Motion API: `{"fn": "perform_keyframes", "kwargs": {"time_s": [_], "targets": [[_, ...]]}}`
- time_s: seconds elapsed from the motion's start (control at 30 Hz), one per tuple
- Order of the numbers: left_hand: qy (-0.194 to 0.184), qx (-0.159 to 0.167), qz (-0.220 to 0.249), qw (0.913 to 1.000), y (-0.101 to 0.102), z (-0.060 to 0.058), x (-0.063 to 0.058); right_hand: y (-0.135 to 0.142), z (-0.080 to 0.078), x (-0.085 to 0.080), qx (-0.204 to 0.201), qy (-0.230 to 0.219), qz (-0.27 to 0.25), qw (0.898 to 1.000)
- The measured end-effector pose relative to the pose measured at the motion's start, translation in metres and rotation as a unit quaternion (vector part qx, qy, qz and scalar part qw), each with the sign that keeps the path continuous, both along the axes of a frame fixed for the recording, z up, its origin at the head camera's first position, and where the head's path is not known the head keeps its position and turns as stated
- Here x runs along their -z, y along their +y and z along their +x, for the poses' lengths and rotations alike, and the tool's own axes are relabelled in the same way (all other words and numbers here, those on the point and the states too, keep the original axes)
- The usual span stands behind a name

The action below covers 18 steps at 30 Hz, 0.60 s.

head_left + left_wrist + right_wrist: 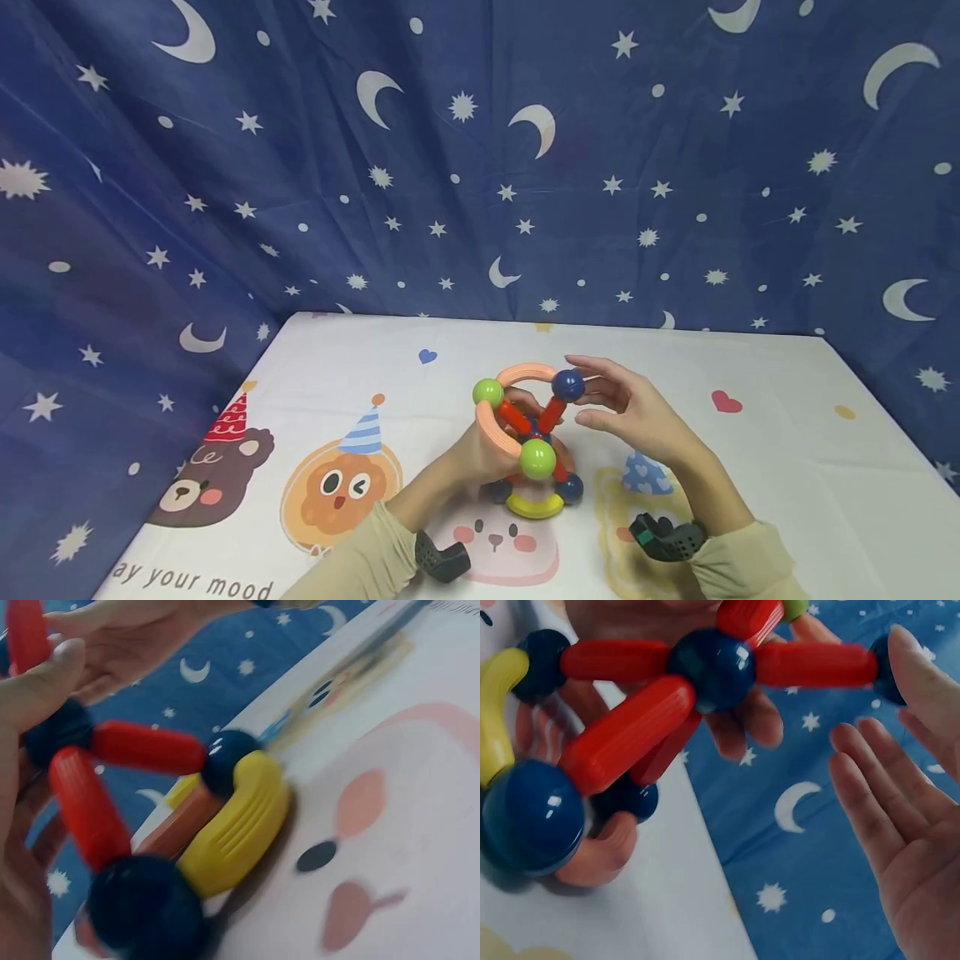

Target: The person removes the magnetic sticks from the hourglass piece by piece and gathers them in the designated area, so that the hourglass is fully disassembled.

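A ball-and-rod toy structure (534,429) stands on the table. Red rods (630,735) run out from a central blue ball (712,669). Curved orange pieces (525,372) join green balls and a blue ball at the top, while a curved yellow piece (240,829) lies between blue balls at the base. My left hand (480,450) grips the structure near its middle, partly hidden behind it. At the upper right, my right hand (630,408) is beside the top blue ball (567,385), fingers extended. Its thumb overlaps that ball in the right wrist view; contact cannot be told.
A white tablecloth (795,467) with printed cartoon animals and hearts covers the table. Behind it hangs a blue curtain (480,217) with moons and stars. Dark devices (667,537) are strapped to both wrists.
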<state>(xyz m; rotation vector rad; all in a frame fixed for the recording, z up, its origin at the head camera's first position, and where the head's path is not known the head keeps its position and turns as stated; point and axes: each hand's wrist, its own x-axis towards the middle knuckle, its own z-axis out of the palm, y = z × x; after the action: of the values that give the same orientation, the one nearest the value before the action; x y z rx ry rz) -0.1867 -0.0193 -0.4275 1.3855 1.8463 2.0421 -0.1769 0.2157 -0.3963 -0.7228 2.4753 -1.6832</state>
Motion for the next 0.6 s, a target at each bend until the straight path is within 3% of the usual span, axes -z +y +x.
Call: {"fn": "perform_keyframes", "kwargs": {"time_s": [0.1,0.2,0.4,0.6], "targets": [[0.006,0.008,0.029,0.9995,0.003,0.003,0.004,-0.002,0.003,-0.006,0.005,0.024,-0.01,1.0],[-0.008,0.039,0.054,0.9977,0.005,0.003,0.007,-0.006,0.007,-0.012,0.005,0.047,-0.01,0.999],[-0.068,0.12,0.099,0.9855,0.008,0.003,0.013,-0.014,0.012,-0.018,0.031,0.087,0.013,0.996],[-0.117,0.148,0.1,0.9769,0.005,-0.001,0.016,-0.02,0.014,-0.021,0.069,0.106,0.038,0.991]]}}
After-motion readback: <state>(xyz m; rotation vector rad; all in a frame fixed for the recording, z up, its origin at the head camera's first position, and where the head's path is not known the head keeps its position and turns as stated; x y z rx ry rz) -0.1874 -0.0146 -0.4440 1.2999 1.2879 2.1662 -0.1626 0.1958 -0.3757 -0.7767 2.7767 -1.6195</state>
